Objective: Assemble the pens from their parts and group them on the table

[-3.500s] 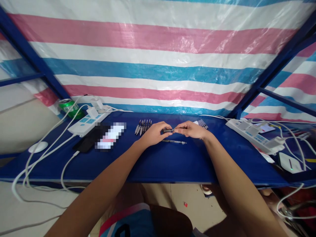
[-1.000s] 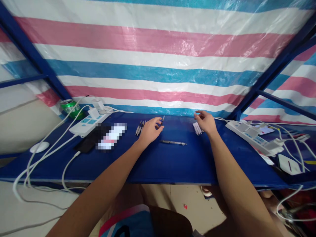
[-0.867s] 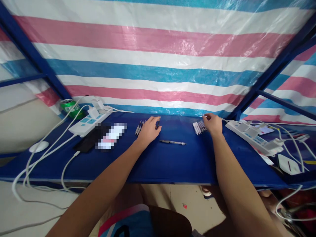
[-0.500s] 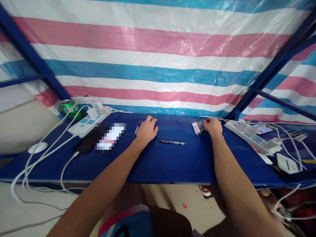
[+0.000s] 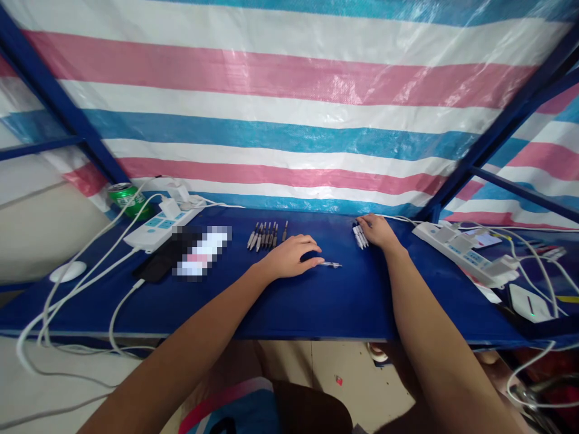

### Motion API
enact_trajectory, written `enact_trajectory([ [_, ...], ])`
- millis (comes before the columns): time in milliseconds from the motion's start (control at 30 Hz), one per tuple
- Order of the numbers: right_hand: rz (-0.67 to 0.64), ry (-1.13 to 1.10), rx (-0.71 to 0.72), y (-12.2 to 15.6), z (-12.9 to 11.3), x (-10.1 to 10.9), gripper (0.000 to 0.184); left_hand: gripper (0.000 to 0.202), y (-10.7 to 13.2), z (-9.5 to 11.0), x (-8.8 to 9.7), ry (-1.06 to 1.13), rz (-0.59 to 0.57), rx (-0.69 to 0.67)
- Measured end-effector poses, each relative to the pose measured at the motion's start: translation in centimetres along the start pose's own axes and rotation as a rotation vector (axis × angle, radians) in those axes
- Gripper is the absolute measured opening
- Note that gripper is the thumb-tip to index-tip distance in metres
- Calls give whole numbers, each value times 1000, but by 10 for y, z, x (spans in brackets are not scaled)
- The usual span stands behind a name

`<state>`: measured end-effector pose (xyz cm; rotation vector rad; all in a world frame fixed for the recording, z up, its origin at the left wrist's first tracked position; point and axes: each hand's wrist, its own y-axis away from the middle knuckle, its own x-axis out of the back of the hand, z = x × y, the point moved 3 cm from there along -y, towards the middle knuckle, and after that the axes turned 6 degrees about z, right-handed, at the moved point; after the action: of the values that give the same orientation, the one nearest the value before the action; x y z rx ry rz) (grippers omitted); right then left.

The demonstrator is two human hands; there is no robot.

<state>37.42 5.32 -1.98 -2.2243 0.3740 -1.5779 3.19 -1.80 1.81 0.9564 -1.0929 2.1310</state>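
My left hand [image 5: 295, 256] lies low over the middle of the table, its fingers stretched forward and the thumb apart. It covers part of a clear pen [image 5: 332, 264], whose right end shows beyond the thumb. To the left of this hand, several dark and grey pens [image 5: 262, 236] form a row, with one dark pen [image 5: 284, 231] set slightly apart. My right hand [image 5: 376, 230] is closed around the far and right side of a bunch of white pens [image 5: 360, 235]. Its fingers hide part of that bunch.
White power strips with cables stand at the left [image 5: 158, 228] and right [image 5: 468, 253]. A charging phone [image 5: 156, 265], a blurred lit screen [image 5: 203, 253], a white mouse [image 5: 67, 271] and a green can [image 5: 129, 200] are on the left. Behind hangs a striped sheet [image 5: 289, 135].
My left hand has moved right and nearer, off the dark pens and onto the single pen. The right hand has shifted left over the white pens, covering more of them.
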Motion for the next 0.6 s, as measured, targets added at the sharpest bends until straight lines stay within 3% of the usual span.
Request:
enact_trajectory([
  [233, -51, 66, -29, 3, -4, 8, 36, 39, 0, -4, 4, -66, -3, 47],
  [433, -54, 100, -129, 11, -14, 14, 33, 37, 0, -22, 11, -284, 158, 181],
  [600, -34, 118, -133, 5, -13, 12, 44, 35, 2, -29, 16, -328, 216, 240],
])
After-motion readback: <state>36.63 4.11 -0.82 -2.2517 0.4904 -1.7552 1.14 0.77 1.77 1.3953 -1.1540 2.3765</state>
